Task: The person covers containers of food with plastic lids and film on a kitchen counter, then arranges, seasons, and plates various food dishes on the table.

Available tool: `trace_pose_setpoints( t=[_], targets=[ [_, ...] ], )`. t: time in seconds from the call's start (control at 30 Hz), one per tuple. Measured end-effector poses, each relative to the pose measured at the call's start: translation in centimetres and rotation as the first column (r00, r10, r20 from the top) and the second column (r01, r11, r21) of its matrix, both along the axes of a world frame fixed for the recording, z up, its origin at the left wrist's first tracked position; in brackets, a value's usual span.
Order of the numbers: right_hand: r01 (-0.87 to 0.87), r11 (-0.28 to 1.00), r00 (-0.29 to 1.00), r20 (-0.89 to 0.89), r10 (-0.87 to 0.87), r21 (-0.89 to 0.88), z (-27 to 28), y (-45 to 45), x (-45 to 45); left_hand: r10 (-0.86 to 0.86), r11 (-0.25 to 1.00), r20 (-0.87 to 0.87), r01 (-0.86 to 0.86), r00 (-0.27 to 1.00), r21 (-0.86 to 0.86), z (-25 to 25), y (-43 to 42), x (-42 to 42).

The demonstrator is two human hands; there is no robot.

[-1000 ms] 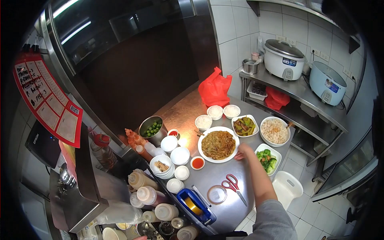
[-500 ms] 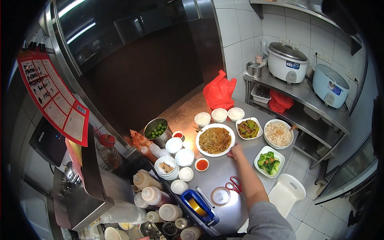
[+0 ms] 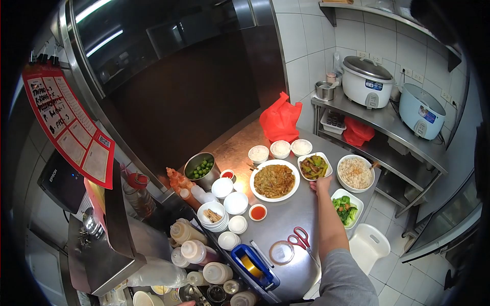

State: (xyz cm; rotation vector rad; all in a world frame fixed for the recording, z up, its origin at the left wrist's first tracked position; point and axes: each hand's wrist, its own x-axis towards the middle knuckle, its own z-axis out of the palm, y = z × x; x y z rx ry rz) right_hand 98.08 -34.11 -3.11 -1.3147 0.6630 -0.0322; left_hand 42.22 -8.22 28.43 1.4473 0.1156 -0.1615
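My right hand [image 3: 320, 185] grips the near edge of a white square bowl [image 3: 303, 175] holding green vegetables and dark pieces; its fingertips are partly hidden. Just left of the bowl lies a big round white plate [image 3: 253, 191] heaped with brown, saucy food. A round bowl of fried rice [image 3: 356, 172] stands to the right of my hand. Below it, partly behind my forearm, is a square dish of broccoli [image 3: 345, 208]. Only a sliver of my left hand [image 3: 188, 303] shows at the bottom edge, its fingers hidden.
Three bowls of white rice [image 3: 280, 149] and a red plastic bag [image 3: 281, 117] stand at the back. Red-handled scissors [image 3: 300, 237], a blue tape dispenser [image 3: 255, 266] and a sauce dish [image 3: 258, 212] lie nearer. Stacked white bowls [image 3: 214, 218] and squeeze bottles [image 3: 195, 251] line the left.
My right hand has left the large plate's edge and moved up and right to the square vegetable bowl. That bowl has shifted slightly left, closer to the plate.
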Motion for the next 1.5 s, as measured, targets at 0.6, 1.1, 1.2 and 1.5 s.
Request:
trace_pose_setpoints(
  t=[0.6, 1.1, 1.2, 1.5],
  targets=[
    [-0.804, 0.513, 0.594, 0.471, 0.652, 0.303, 10.1, -2.5, -16.8, -0.151, 0.933, 0.206, 0.070, 0.967, 0.354, -1.2, 0.0, -7.6],
    [-0.596, -0.468, -0.659, 0.064, 0.750, -0.653, 13.4, 18.0, -56.8, 0.662, 0.310, 0.019, -0.296, 0.749, 0.903, -25.4, 2.1, -19.8],
    [-0.283, -0.148, -0.385, -0.029, 0.923, -0.948, 5.5, 21.0, -61.3, 0.560, 0.337, 0.204, -0.445, 0.803, 0.830, -26.6, 3.5, -20.8],
    [-0.466, -0.058, -0.192, 0.037, 0.981, -0.883, 3.5, 21.2, -62.4, 0.708, 0.279, 0.360, -0.709, 0.608, 0.648, -27.7, 11.2, -27.8]
  ],
)
